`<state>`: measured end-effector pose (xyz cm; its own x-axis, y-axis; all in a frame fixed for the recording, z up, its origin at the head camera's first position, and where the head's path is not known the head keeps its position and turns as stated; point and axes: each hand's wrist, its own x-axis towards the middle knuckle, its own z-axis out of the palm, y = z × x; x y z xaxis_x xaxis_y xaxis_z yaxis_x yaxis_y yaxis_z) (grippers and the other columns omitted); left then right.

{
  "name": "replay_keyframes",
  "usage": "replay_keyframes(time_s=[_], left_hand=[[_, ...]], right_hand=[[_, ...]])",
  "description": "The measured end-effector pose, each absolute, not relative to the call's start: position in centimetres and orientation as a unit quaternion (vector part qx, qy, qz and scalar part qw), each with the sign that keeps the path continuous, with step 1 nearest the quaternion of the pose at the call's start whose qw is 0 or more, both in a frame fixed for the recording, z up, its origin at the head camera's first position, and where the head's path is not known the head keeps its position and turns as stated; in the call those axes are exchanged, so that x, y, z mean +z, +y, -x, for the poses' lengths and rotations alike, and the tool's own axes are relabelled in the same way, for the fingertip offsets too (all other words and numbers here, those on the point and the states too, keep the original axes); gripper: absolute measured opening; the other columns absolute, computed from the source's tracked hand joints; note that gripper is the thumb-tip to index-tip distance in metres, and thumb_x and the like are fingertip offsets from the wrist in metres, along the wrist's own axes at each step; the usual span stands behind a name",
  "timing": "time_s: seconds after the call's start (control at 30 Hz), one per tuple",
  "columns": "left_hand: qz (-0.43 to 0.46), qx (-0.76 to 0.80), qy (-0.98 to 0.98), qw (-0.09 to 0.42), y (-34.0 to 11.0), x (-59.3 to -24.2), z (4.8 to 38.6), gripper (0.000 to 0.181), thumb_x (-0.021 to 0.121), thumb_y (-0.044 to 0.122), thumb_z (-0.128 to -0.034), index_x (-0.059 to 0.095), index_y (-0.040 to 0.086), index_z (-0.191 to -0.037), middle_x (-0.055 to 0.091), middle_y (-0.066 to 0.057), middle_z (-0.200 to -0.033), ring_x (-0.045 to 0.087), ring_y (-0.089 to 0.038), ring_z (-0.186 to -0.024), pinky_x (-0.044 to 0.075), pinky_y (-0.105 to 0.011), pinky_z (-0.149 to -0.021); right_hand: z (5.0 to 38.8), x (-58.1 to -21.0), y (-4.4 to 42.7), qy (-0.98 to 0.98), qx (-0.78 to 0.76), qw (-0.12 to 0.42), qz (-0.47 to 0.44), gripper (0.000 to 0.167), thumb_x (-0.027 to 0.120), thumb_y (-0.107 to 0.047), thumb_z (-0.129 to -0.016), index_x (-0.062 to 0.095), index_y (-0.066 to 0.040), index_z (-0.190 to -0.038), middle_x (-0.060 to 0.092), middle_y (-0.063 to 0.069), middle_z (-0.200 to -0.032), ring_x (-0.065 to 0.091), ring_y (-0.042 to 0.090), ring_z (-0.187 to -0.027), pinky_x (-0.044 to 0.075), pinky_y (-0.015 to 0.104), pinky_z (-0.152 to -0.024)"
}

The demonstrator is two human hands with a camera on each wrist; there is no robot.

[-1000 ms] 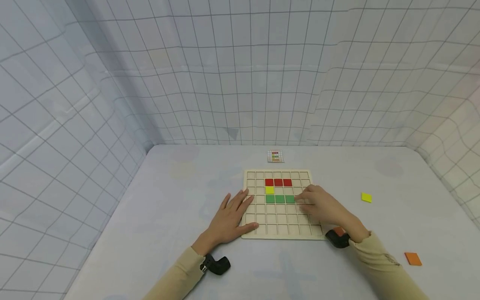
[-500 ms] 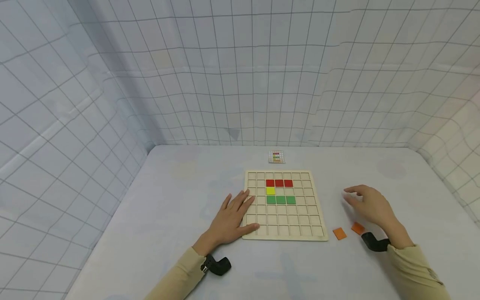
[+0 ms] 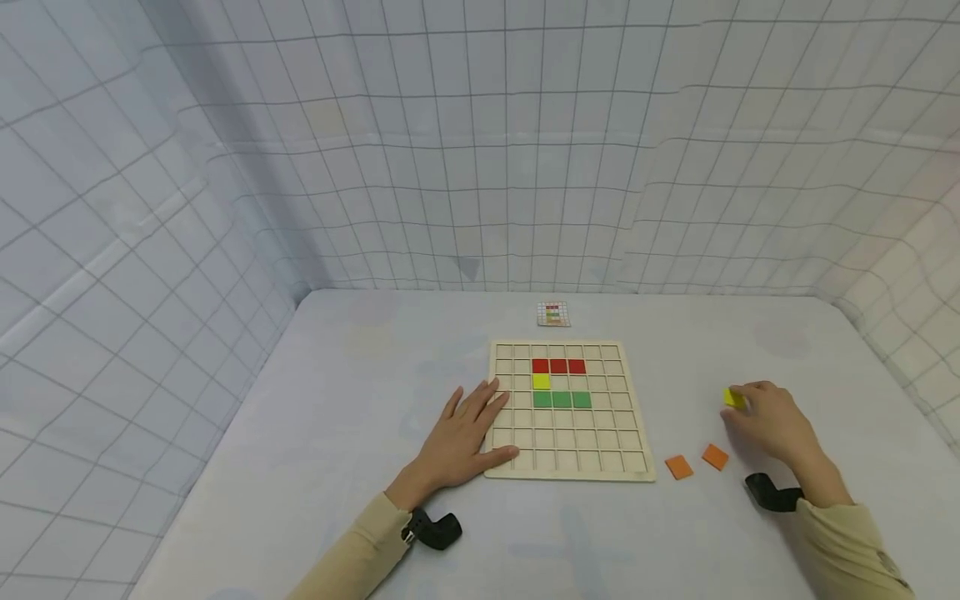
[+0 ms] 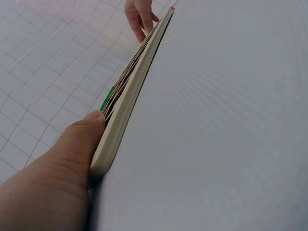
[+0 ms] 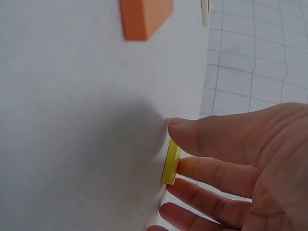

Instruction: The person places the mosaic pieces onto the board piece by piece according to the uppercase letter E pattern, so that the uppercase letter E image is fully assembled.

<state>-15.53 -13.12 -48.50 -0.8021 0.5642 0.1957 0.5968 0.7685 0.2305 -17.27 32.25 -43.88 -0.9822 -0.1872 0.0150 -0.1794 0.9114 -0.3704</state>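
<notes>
Pale gridded board (image 3: 573,438), laid flat on white-covered table (image 3: 360,375). Three red tiles (image 3: 558,367) are set in its second row from the far edge; one inlaid yellow tile (image 3: 542,382) in the third; three green tiles (image 3: 562,400) in the fourth. Board's left edge is overlaid by a spread left hand (image 3: 459,442). Loose yellow tile (image 3: 731,398), well right of board, is held by right-hand fingertips (image 3: 742,389). Two orange tiles (image 3: 678,467) are placed between. Small patterned card (image 3: 553,314) is positioned beyond board.

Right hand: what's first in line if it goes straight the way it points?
The yellow tile, directly at the fingers of the right hand. Depth is unclear: can't tell whether the tile is off the table.
</notes>
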Motion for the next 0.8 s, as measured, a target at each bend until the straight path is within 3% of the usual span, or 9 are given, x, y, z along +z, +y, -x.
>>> replay_keyframes(time_s=[0.23, 0.37, 0.6, 0.8], left_hand=[[0.308, -0.139, -0.939, 0.058, -13.1, -48.5, 15.6, 0.081, 0.043, 0.063, -0.0919, 0.025, 0.011, -0.152, 0.015, -0.008, -0.157, 0.01, -0.022, -0.143, 0.004, -0.047, -0.113], [0.307, -0.138, -0.94, 0.059, -13.1, -48.6, 15.6, 0.081, 0.043, 0.063, -0.0916, 0.025, 0.011, -0.151, 0.015, -0.008, -0.157, 0.01, -0.022, -0.143, 0.003, -0.047, -0.113], [0.305, -0.137, -0.941, 0.058, -13.2, -48.7, 15.6, 0.081, 0.043, 0.063, -0.0917, 0.023, 0.012, -0.152, 0.014, -0.007, -0.157, 0.008, -0.02, -0.143, 0.002, -0.046, -0.113], [0.307, -0.14, -0.94, 0.055, -13.1, -48.8, 15.6, 0.081, 0.043, 0.063, -0.0917, 0.024, 0.012, -0.152, 0.014, -0.008, -0.157, 0.008, -0.021, -0.143, 0.002, -0.046, -0.113]], right_hand=[[16.8, -43.9, 31.6, 0.98, -0.177, -0.005, 0.089, 0.039, 0.064, -0.01, -0.087, 0.058, 0.02, -0.11, 0.051, 0.042, -0.109, 0.046, 0.058, -0.098, 0.041, 0.064, -0.079], [16.6, -43.9, 31.3, 0.979, -0.183, -0.018, 0.085, 0.03, 0.066, -0.004, -0.084, 0.062, 0.018, -0.104, 0.053, 0.039, -0.103, 0.053, 0.051, -0.089, 0.046, 0.057, -0.07], [16.5, -44.0, 30.6, 0.966, -0.238, -0.032, 0.094, 0.024, 0.069, 0.003, -0.079, 0.061, 0.016, -0.097, 0.058, 0.026, -0.089, 0.058, 0.04, -0.079, 0.049, 0.048, -0.062], [16.1, -44.1, 29.8, 0.958, -0.266, -0.054, 0.094, 0.019, 0.07, 0.004, -0.076, 0.059, 0.006, -0.091, 0.062, 0.017, -0.083, 0.06, 0.034, -0.074, 0.049, 0.041, -0.058]])
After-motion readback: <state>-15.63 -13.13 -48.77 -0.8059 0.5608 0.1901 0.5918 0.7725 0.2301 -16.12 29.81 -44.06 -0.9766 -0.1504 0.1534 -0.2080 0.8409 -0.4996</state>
